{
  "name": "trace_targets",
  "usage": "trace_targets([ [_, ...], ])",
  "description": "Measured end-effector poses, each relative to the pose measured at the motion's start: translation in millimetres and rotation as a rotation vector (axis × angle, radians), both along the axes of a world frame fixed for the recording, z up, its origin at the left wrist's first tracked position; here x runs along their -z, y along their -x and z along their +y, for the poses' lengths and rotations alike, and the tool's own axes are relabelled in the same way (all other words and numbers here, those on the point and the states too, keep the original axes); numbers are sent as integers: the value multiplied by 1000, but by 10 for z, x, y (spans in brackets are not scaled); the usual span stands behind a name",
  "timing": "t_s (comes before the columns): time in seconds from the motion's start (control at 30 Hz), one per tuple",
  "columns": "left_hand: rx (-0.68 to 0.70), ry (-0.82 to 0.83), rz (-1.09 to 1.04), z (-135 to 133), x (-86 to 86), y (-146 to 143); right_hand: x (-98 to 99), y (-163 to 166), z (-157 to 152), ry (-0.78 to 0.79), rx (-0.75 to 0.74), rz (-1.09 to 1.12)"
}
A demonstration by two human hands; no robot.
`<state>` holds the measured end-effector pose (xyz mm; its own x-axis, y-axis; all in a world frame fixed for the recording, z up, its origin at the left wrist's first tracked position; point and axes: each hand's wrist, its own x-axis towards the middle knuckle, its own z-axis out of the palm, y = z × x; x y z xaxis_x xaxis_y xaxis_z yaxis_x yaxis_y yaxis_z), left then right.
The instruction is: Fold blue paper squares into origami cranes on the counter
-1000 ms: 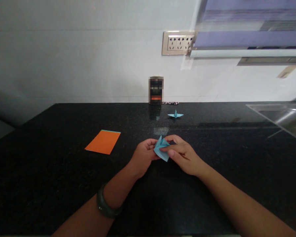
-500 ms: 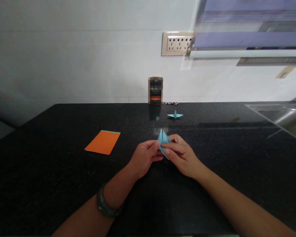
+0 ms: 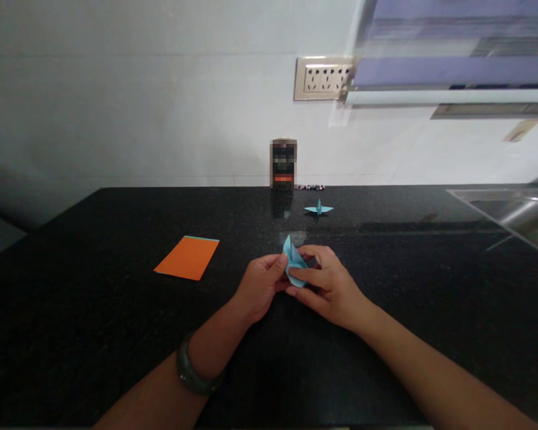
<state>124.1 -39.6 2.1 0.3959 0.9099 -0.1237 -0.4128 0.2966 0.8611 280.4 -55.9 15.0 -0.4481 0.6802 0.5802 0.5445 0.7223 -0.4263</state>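
Observation:
A folded piece of light blue origami paper (image 3: 296, 260) is between my two hands, its narrow point upward. My left hand (image 3: 260, 285) pinches its left edge between thumb and fingers. From the right, my right hand (image 3: 336, 286) has its fingers around the paper; the index finger lies across the front and the thumb is at the lower edge. Some of the fingers behind the paper are hidden. Beyond my hands a finished blue paper crane (image 3: 319, 208) stands with its wings spread.
Orange square paper (image 3: 188, 258), stacked on a greenish sheet, lies left on the black countertop (image 3: 94, 334). Against the wall stands a blurred dark container (image 3: 283, 164), with a beaded string (image 3: 311, 187) beside it. A metal sink (image 3: 520, 212) is at the right, a socket panel (image 3: 323, 79) above.
The blue paper has turned and tilted slightly left, and one flap now spreads to the right. My right thumb has moved down to the lower edge; my left hand stays nearly in place.

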Motion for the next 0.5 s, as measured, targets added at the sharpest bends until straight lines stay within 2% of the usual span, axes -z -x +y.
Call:
trace_targets([
  [0.13, 5, -28, 78, 1, -7, 6, -10, 45, -20, 139, 50, 218],
  [0.27, 12, -42, 199, 1, -14, 9, 53, 74, 32, 406, 211, 550],
  [0.33, 10, -52, 257, -5, -21, 5, 77, 86, 61, 526, 219, 676],
  [0.5, 10, -96, 341, -20, -39, -14, 51, 114, 84, 673, 214, 784],
])
